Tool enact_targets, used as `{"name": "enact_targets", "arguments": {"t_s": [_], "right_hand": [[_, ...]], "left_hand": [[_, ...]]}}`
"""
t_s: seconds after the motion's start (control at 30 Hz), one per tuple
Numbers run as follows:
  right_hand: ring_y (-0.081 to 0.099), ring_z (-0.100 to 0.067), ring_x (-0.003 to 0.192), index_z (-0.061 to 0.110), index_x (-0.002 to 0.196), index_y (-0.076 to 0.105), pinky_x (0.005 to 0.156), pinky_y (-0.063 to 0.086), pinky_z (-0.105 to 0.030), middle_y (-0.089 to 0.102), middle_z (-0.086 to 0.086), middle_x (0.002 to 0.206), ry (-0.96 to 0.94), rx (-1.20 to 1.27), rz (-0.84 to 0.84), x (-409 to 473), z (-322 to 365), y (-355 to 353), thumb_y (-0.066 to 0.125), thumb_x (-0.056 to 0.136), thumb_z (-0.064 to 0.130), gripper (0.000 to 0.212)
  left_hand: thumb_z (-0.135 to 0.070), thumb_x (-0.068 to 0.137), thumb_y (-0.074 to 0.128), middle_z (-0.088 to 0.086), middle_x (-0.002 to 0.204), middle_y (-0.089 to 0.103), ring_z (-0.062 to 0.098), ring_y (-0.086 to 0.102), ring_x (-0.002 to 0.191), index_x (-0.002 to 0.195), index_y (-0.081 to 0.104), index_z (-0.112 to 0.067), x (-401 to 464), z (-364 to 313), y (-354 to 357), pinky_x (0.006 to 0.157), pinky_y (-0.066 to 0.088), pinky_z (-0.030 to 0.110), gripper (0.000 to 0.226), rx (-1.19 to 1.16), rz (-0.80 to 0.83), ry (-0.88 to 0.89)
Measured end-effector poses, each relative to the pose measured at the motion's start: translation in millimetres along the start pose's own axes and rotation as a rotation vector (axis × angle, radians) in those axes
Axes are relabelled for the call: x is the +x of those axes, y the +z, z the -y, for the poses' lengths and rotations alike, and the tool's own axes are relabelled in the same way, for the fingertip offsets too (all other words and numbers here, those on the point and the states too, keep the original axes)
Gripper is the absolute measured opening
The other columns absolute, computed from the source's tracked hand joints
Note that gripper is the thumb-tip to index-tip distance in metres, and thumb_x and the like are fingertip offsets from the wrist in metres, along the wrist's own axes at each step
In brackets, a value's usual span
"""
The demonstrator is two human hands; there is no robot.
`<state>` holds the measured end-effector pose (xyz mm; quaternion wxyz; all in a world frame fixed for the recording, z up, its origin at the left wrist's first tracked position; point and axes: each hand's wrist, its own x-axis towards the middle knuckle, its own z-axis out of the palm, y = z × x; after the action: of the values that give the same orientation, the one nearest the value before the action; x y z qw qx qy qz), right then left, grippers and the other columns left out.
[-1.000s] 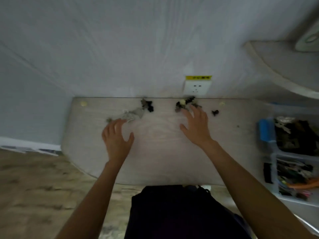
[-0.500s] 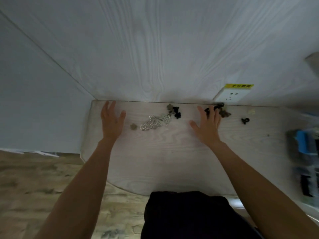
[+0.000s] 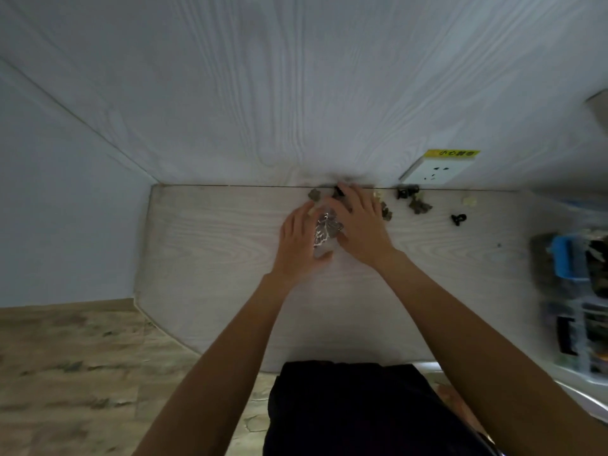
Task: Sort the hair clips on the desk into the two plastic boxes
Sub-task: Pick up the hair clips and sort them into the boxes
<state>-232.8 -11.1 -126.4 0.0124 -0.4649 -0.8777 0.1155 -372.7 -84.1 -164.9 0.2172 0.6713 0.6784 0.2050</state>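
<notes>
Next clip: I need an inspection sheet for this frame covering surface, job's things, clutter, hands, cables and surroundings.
Surface: pale wood-grain desk set against the wall.
Job's things: silver clip lies between the hands; brown clips and a black clip are scattered near the back edge; plastic boxes sit at the right, blurred, already holding items.
Clutter: small pale bit near the back edge.
Hands: left hand and right hand cup around the silver clip, fingers relaxed; grip cannot be told.
Cables: nothing seen.
Surroundings: wall socket with a yellow label; wood-look floor.
</notes>
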Motion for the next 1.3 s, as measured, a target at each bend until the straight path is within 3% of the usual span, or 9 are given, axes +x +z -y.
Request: {"name": "enact_targets", "arguments": {"t_s": [0.2,0.3,0.37,0.53,0.77,0.9,0.97,1.1,1.3], "right_hand": [[0.033,-0.031,0.13,0.032,0.139,0.035,0.094,0.045,-0.051,0.043,0.003,0.142,-0.132,-0.081,0.232,32.6,-5.2,-13.6,0.064,0.077,0.034,0.068],[0.043,-0.035,0.123,0.021,0.137,0.042,0.101,0.036,-0.047,0.052,-0.009,0.132,-0.213,-0.07,0.253,34.9,-15.2,-16.2,0.068,0.076,0.028,0.067],[0.044,-0.037,0.121,0.015,0.135,0.044,0.101,0.031,-0.044,0.049,-0.014,0.132,-0.156,0.011,0.26,30.5,-19.6,-15.8,0.067,0.078,0.023,0.062],[0.048,-0.036,0.107,0.011,0.125,0.05,0.093,0.041,-0.04,0.048,-0.019,0.119,0.086,0.288,0.191,11.2,-22.6,-7.7,0.07,0.077,0.018,0.053],[0.047,-0.031,0.101,0.003,0.11,0.047,0.073,0.034,-0.032,0.048,-0.018,0.113,0.241,0.254,0.192,-1.9,-24.2,-12.3,0.075,0.072,0.023,0.052],[0.046,-0.035,0.109,0.007,0.12,0.045,0.086,0.042,-0.041,0.047,-0.017,0.12,0.269,0.283,0.179,-24.1,-27.3,-10.3,0.071,0.076,0.028,0.055],[0.04,-0.034,0.12,0.012,0.132,0.038,0.095,0.04,-0.045,0.043,-0.015,0.129,0.288,0.294,0.182,-38.3,-25.0,-9.8,0.069,0.078,0.035,0.067],[0.037,-0.033,0.119,0.015,0.129,0.038,0.086,0.046,-0.045,0.043,-0.013,0.127,0.297,0.173,0.173,-54.0,-12.7,-5.2,0.069,0.079,0.034,0.061],[0.052,-0.034,0.097,0.012,0.112,0.05,0.072,0.049,-0.039,0.046,-0.015,0.113,0.286,0.254,0.087,-54.6,-16.5,-4.5,0.057,0.084,0.012,0.029]], "left_hand": [[-0.061,0.066,0.059,0.003,0.126,0.051,0.026,0.043,0.113,0.129,0.042,-0.026,-14.7,21.0,-15.6,0.09,0.04,0.039,0.073,0.121,-0.075,-0.044],[-0.055,0.074,0.058,0.008,0.114,0.055,0.029,0.05,0.097,0.118,0.05,-0.022,-20.2,28.0,-22.0,0.08,0.047,0.038,0.056,0.117,-0.08,0.028],[-0.047,0.075,0.065,0.011,0.113,0.055,0.03,0.054,0.095,0.114,0.055,-0.017,-20.2,26.0,-25.8,0.074,0.049,0.037,0.05,0.057,-0.055,0.012],[-0.02,0.07,0.078,0.014,0.108,0.057,0.029,0.063,0.085,0.104,0.062,-0.005,-13.6,24.2,-34.4,0.073,0.051,0.035,0.041,-0.094,0.001,-0.028],[-0.023,0.07,0.078,0.006,0.105,0.057,0.02,0.061,0.083,0.101,0.061,-0.011,-15.0,23.2,-43.7,0.074,0.047,0.028,0.037,-0.123,0.032,-0.127],[-0.022,0.071,0.076,-0.003,0.095,0.057,0.01,0.057,0.078,0.094,0.06,-0.017,-22.4,19.2,-56.1,0.071,0.046,0.023,0.028,-0.261,-0.137,-0.324],[-0.021,0.074,0.075,-0.004,0.094,0.055,0.001,0.054,0.07,0.095,0.061,-0.017,-11.1,5.2,-64.4,0.068,0.046,0.012,0.026,-0.351,-0.214,-0.302],[-0.022,0.081,0.07,-0.003,0.102,0.054,0.003,0.057,0.072,0.107,0.061,-0.017,42.0,-22.2,-70.6,0.07,0.038,0.002,0.028,-0.216,-0.02,-0.067],[-0.017,0.085,0.062,0.016,0.126,0.052,0.037,0.056,0.108,0.123,0.057,-0.015,86.0,-18.6,-50.1,0.089,0.043,0.037,0.038,0.216,0.342,0.068]]}}
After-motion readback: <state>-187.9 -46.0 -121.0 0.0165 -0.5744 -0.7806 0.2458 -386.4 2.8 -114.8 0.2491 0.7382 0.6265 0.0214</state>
